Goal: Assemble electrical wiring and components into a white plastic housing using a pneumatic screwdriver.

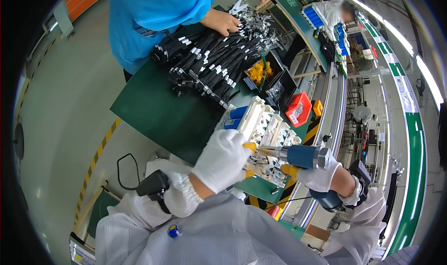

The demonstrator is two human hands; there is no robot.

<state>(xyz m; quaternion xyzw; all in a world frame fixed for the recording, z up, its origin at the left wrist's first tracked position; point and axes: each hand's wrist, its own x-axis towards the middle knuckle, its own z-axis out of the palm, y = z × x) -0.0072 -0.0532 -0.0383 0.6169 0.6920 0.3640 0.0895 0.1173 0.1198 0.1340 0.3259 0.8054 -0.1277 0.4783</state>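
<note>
Blue tool (301, 156), long axis crosswise, metal shaft (276, 152) pointing left

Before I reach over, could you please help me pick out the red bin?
Find the green table, then the white frame with blue cylinders. Just beyond it, near the table's right edge, sits the small bin, bright red where its neighbouring bins are black.

The left grip (222, 159) covers part of the white tray (255, 118). The right grip (321, 175) hides part of the driver (301, 156), whose tip is too small to make out. The top edge cuts off the blue-clad worker (156, 11); a far person's head (347, 12) is blurred.
</note>
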